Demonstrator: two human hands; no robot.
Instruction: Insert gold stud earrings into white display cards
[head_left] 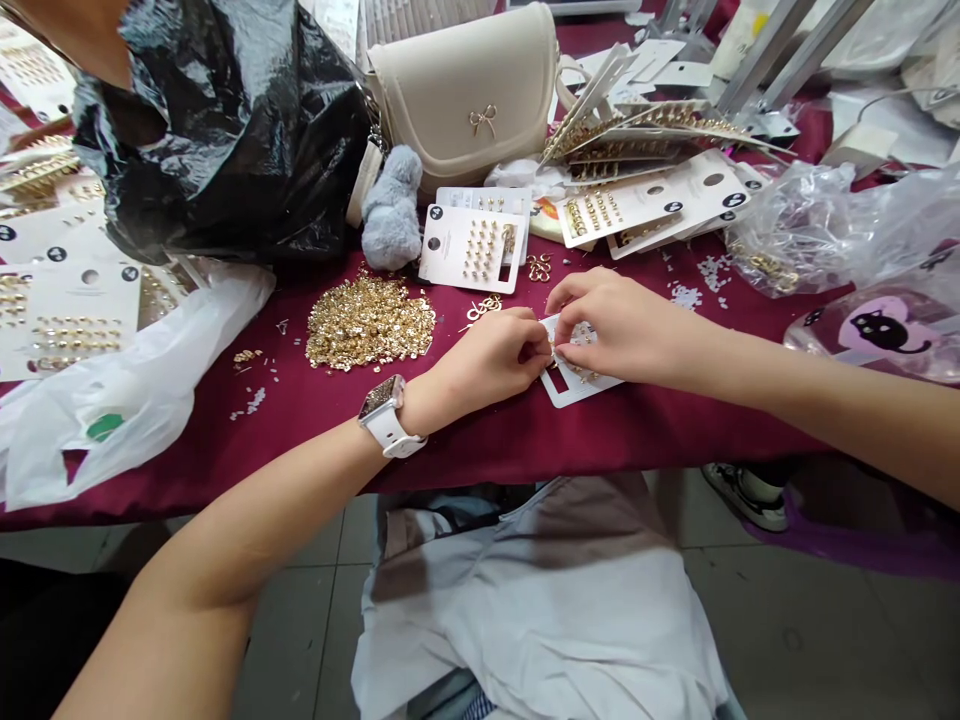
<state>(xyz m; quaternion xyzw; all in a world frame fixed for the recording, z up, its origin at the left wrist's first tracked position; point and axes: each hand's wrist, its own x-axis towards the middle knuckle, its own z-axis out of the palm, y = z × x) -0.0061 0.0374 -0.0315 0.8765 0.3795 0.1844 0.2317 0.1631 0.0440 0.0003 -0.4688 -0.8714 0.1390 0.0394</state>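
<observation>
A white earring card (571, 382) lies on the maroon tablecloth (315, 420) near the front edge. My left hand (491, 352), with a white watch on the wrist, pinches at the card's left side. My right hand (622, 325) curls over the card's top, fingers pressed together on a small gold piece I can barely see. A heap of gold earring parts (369, 322) lies to the left of my left hand. A filled earring card (471, 248) rests just beyond my hands.
A black plastic bag (225, 130) and a cream handbag (469, 90) stand at the back. Stacked earring cards (645, 190) lie back right, more cards (60, 310) at left. Clear bags (825, 225) sit right, a white bag (127, 390) left.
</observation>
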